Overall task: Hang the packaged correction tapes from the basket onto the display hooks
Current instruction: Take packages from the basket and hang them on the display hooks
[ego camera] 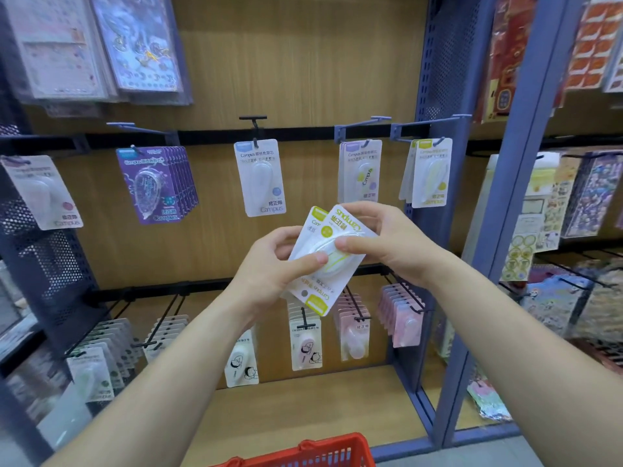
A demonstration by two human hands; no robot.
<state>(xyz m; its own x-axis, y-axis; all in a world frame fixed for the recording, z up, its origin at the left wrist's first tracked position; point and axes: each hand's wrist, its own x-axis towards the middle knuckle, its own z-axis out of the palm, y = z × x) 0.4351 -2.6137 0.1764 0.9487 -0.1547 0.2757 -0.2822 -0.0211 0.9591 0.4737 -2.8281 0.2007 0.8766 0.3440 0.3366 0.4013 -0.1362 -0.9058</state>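
My left hand (269,267) and my right hand (387,241) together hold two yellow-green packaged correction tapes (332,230) in front of the shelf. The front pack is upside down, and both thumbs press on its clear blister. The second pack sits behind it, upright. Above, matching yellow-green packs (429,173) hang on the rightmost display hook (428,124). Other hooks carry a white-blue pack (261,178), a lilac-topped pack (360,171) and purple packs (156,183). The red basket (323,451) shows at the bottom edge.
A lower row of hooks holds pink packs (401,315) and cartoon-printed packs (305,342). Blue perforated uprights (441,79) frame the wooden back panel. Sticker sheets (580,193) hang on the bay to the right, and more sheets (135,42) hang top left.
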